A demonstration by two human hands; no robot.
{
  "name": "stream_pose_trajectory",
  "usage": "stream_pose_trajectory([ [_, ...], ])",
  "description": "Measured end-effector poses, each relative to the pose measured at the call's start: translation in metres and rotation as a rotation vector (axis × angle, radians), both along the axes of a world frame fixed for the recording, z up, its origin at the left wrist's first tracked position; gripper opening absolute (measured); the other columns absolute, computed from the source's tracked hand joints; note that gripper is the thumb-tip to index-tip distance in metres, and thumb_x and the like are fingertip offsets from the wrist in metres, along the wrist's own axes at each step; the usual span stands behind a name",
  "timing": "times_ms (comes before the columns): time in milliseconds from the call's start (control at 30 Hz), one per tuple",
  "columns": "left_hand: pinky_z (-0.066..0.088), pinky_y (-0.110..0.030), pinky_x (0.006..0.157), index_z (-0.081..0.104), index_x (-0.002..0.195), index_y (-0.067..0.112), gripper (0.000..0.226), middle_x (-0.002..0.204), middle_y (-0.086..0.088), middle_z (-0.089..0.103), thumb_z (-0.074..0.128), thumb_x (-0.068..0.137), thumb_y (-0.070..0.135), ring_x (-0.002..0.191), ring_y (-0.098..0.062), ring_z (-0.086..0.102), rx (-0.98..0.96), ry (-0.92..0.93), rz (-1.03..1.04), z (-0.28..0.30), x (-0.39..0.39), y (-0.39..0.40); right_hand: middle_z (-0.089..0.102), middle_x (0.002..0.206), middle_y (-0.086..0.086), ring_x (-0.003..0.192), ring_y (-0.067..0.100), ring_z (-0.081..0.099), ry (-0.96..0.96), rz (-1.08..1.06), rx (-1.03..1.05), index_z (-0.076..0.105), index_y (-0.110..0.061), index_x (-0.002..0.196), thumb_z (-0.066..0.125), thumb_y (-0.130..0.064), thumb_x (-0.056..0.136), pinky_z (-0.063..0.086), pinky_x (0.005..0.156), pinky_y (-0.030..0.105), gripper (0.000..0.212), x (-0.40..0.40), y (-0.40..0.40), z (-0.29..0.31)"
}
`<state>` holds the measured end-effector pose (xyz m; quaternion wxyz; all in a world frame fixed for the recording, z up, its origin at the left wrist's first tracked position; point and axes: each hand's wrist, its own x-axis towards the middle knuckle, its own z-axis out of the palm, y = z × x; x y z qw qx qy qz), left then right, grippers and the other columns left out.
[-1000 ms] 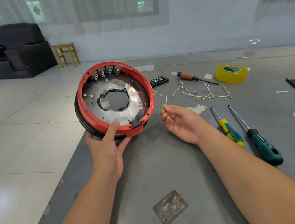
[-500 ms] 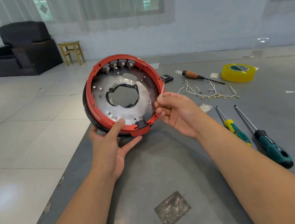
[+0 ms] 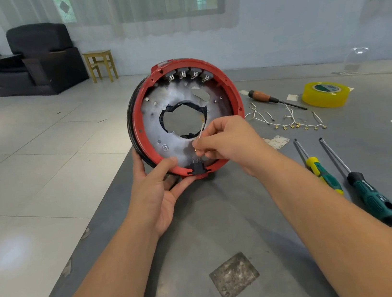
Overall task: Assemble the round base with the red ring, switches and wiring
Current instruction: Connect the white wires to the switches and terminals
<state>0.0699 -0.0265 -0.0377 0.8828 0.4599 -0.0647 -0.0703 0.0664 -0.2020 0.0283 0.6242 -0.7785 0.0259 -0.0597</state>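
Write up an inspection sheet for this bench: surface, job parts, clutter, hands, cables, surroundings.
Surface: grey table, worn square patch near the front edge.
Job's things: round base tilted on its edge; red ring round the metal plate; four switches along the top; black connector at the bottom.
Clutter: three screwdrivers: wooden-handled, yellow-green, dark green; yellow tape roll; paper scraps.
Grippers: left hand grips the base's lower rim; right hand pinches a short white wire over the plate.
Cables: spare white wires with brass terminals, loose on the table.
Surroundings: tiled floor, black armchairs, yellow stool, curtained window.
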Motion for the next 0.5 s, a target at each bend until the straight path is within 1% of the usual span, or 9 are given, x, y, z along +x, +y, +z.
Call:
stream_pose_trajectory([
  [33,0.062,-0.056,0.088,0.053,0.143,0.048,0.074,0.129,-0.016,0.073,0.065,0.093,-0.005,0.117,-0.047,0.069,0.004,0.003,-0.010,0.0005,-0.0007,0.0002,0.075,0.071,0.011,0.059,0.013,0.065,-0.001,-0.002,-0.028,0.067,-0.007,0.078,0.080,-0.005,0.083,0.058,0.063,0.024,0.014,-0.0003,0.0006,-0.0003],
  [100,0.063,-0.054,0.087,0.052,0.143,0.052,0.077,0.129,-0.014,0.073,0.066,0.093,-0.005,0.117,-0.044,0.069,0.005,0.004,-0.032,0.0015,-0.0012,0.0009,0.074,0.070,0.011,0.059,0.013,0.068,0.004,0.000,-0.033,0.067,-0.007,0.083,0.079,-0.002,0.083,0.058,0.062,0.024,0.013,-0.0010,0.0011,-0.0003],
  [200,0.062,-0.057,0.087,0.052,0.142,0.053,0.079,0.131,-0.010,0.073,0.068,0.091,-0.005,0.120,-0.046,0.069,0.001,0.023,-0.054,0.0009,-0.0004,0.0018,0.073,0.072,0.013,0.060,0.013,0.071,0.023,0.004,-0.050,0.066,-0.008,0.088,0.078,0.001,0.084,0.058,0.060,0.023,0.015,-0.0030,0.0013,0.0009],
  [267,0.062,-0.060,0.083,0.048,0.144,0.049,0.079,0.130,-0.013,0.073,0.070,0.090,-0.005,0.116,-0.046,0.071,-0.017,0.086,-0.031,-0.0003,0.0007,0.0009,0.074,0.069,0.010,0.057,0.012,0.070,0.028,0.008,-0.075,0.065,-0.008,0.085,0.078,0.000,0.084,0.057,0.057,0.022,0.016,-0.0039,0.0014,0.0024],
  [333,0.063,-0.060,0.078,0.042,0.142,0.039,0.073,0.120,-0.016,0.076,0.072,0.090,-0.003,0.113,-0.045,0.072,-0.037,0.149,0.019,-0.0010,0.0017,0.0003,0.076,0.072,0.011,0.060,0.013,0.070,0.019,0.010,-0.114,0.065,-0.008,0.083,0.079,-0.002,0.085,0.057,0.058,0.022,0.016,-0.0042,0.0012,0.0046],
  [400,0.064,-0.054,0.074,0.042,0.136,0.029,0.061,0.103,-0.014,0.080,0.073,0.091,0.002,0.108,-0.044,0.074,-0.004,0.151,0.056,-0.0003,0.0025,0.0012,0.077,0.074,0.012,0.063,0.015,0.072,0.003,0.015,-0.163,0.066,-0.008,0.084,0.080,-0.006,0.085,0.059,0.061,0.025,0.015,-0.0050,0.0010,0.0070],
  [433,0.065,-0.050,0.073,0.042,0.134,0.027,0.056,0.098,-0.013,0.081,0.074,0.092,0.006,0.104,-0.043,0.076,0.035,0.139,0.074,0.0001,0.0028,0.0023,0.077,0.073,0.012,0.063,0.015,0.072,-0.003,0.019,-0.180,0.066,-0.008,0.084,0.081,-0.007,0.085,0.059,0.060,0.024,0.014,-0.0056,0.0008,0.0080],
  [500,0.065,-0.043,0.070,0.045,0.131,0.028,0.052,0.096,-0.010,0.081,0.077,0.092,0.017,0.095,-0.039,0.078,0.130,0.107,0.132,0.0014,0.0040,0.0047,0.077,0.073,0.011,0.064,0.015,0.072,-0.005,0.037,-0.189,0.066,-0.007,0.086,0.081,-0.009,0.085,0.057,0.058,0.022,0.015,-0.0071,0.0015,0.0093],
])
